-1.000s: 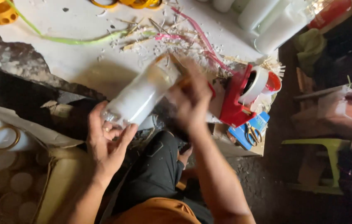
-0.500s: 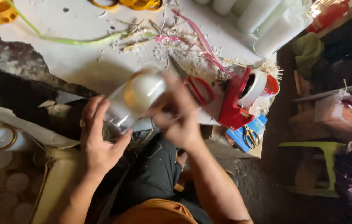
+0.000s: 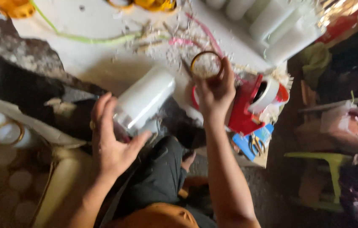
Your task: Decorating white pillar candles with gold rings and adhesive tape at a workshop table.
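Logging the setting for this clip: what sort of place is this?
Probably a small craft workshop, worked seated at a low white table littered with scraps. The left hand holds a white cylinder, the right hand a gold ring; a red tape dispenser stands nearby.

White cylinder (image 3: 145,99) lies tilted; gold ring (image 3: 206,64) held upright.
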